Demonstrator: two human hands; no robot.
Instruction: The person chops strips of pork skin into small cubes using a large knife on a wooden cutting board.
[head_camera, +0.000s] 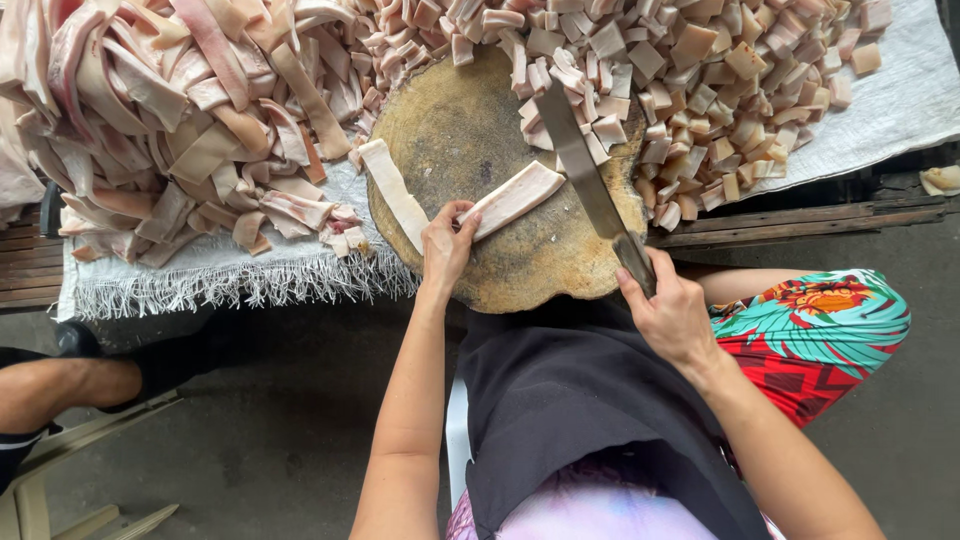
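Pale pink and cream, the strip of pork fat (517, 198) lies flat on the round wooden chopping block (470, 130), slanting up from lower left to upper right. It is long and narrow, with a whiter band along one edge and a pinker face. The left hand (446, 243) rests on its lower end, fingers (462, 212) bent and pressed together on the meat. A second strip (393, 192), paler and slightly curved, lies just beside that hand along the block's left rim.

The right hand (672, 315) is wrapped shut around the dark handle of a long knife (585, 170); the grey blade runs diagonally up across the block's right side, its tip near the cut cubes and clear of the held strip.

Beyond the block, a heap of small square chunks (700, 90) spreads to the upper right, and a tangle of uncut long strips (180, 120) fills the upper left. Both piles sit on a white fringed cloth (220, 275) over the slatted wooden desk (800, 220). Another person's bare leg (60, 390) shows at lower left.
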